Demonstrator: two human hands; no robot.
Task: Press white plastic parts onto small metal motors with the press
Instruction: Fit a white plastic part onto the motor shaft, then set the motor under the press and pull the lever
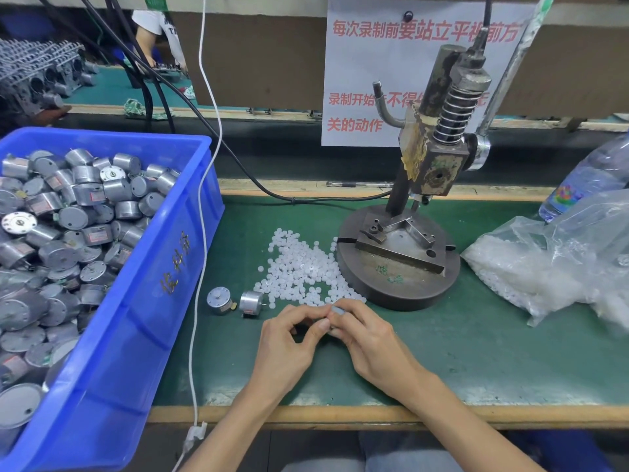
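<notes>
Head view: the step in hand appears to be the hand-fitting of a plastic part to a motor before pressing. The left hand [289, 338] and right hand [369, 335] meet above the green bench mat [476, 352], just in front of the loose heap of small white plastic discs [299, 270]. Between them sits a small grey metal motor [338, 311], of which only a sliver shows. The right hand's fingers [343, 316] are curled tightly and grip it. The left thumb and forefinger are likewise closed in a pinch against it, with the remaining left fingers bent underneath. Whether a white disc already sits on the shaft is hidden by the fingertips, though it seems likely one is being seated. Two further silver cylindrical motors [235, 301] lie on the mat just left of the hands, beside the blue plastic crate [177, 267] full of motors. The grey steel hand press [432, 158] stands behind the heap on its round base [398, 284], and its angled nest is unoccupied. The next move, by this reading, calls for setting the motor upright in the nest under the ram, then a free hand on the lever [507, 73]. A clear bag of white parts [544, 267] lies well to the right
</notes>
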